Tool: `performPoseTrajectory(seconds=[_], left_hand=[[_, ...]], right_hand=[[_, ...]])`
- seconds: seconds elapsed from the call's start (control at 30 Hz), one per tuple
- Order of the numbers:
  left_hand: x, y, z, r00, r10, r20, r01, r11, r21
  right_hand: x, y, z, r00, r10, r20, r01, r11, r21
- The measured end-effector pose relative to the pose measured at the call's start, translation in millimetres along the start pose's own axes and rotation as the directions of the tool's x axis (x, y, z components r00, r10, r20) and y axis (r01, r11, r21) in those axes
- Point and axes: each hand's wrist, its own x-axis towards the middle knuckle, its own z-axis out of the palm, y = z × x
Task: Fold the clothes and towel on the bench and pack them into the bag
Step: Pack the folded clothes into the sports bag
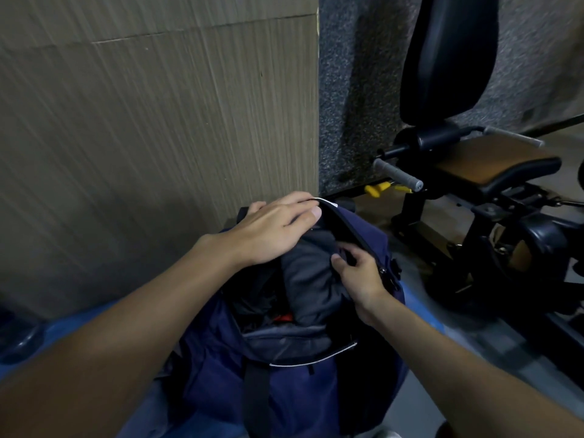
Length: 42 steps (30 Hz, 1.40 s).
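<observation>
A navy blue bag stands open on a blue bench in front of me. Dark grey folded clothing fills its opening, with darker cloth and a bit of red beside it. My left hand grips the far rim of the bag's opening, fingers over the white-edged flap. My right hand is at the right side of the opening, fingers curled and pinching the black zipper edge next to the grey cloth.
A wood-grain wall panel rises to the left and behind. A black exercise machine with a brown seat, grey handle and yellow knobs stands at the right on speckled flooring.
</observation>
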Motion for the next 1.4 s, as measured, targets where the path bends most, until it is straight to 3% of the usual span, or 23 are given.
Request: performPoseTrajectory(seconds=[0.07, 0.23, 0.4, 0.47, 0.53, 0.6, 0.73, 0.8, 0.9, 1.0, 1.4], left_hand=[[-0.2, -0.3, 0.0, 1.0, 0.011, 0.009, -0.011, 1.0, -0.007], [0.4, -3.8, -2.0, 0.999, 0.016, 0.03, -0.015, 0.999, -0.042], [-1.0, -7.3, -2.5, 0.999, 0.003, 0.039, -0.001, 0.999, -0.044], [-0.4, -8.5, -1.5, 1.0, 0.005, 0.029, -0.004, 0.999, -0.037], [-0.8, -8.3, -1.1, 1.0, 0.003, 0.03, -0.003, 1.0, -0.019], [-1.9, -8.4, -1.6, 0.999, 0.005, 0.038, -0.005, 1.0, -0.01], [-5.1, -6.4, -1.8, 0.998, -0.005, 0.055, 0.005, 1.0, 0.009], [-5.6, -6.1, -0.6, 0.998, -0.008, 0.058, 0.007, 1.0, 0.024], [-5.0, -9.3, 1.6, 0.998, -0.003, 0.063, 0.0, 0.999, 0.051], [-3.9, -14.4, 3.1, 0.998, 0.016, 0.057, -0.02, 0.998, 0.061], [-3.6, -18.1, 7.2, 0.992, 0.059, 0.11, -0.075, 0.987, 0.145]], right_hand=[[7.6, 5.9, 2.8, 0.998, 0.062, -0.034, -0.064, 0.996, -0.057], [16.4, 5.7, 11.6, 0.997, 0.052, -0.064, -0.056, 0.997, -0.061], [14.1, -3.1, 13.8, 0.999, -0.032, -0.03, 0.019, 0.935, -0.355], [7.2, -7.2, 14.4, 0.996, -0.059, -0.066, 0.016, 0.852, -0.523], [-5.0, -8.3, 15.1, 0.993, -0.081, -0.081, 0.0, 0.704, -0.71], [-20.5, -4.0, 15.3, 0.98, -0.192, -0.043, 0.074, 0.565, -0.821], [-28.5, 5.7, 16.9, 0.869, -0.46, 0.182, 0.372, 0.367, -0.853], [-19.5, 6.2, 18.1, 0.87, -0.383, 0.312, 0.44, 0.313, -0.841], [-2.9, 9.6, 13.0, 0.933, -0.129, 0.337, 0.361, 0.357, -0.862], [8.2, 12.6, 8.1, 0.955, 0.0, 0.296, 0.263, 0.458, -0.849], [27.5, 32.0, 2.7, 0.95, 0.042, 0.31, 0.239, 0.542, -0.805]])
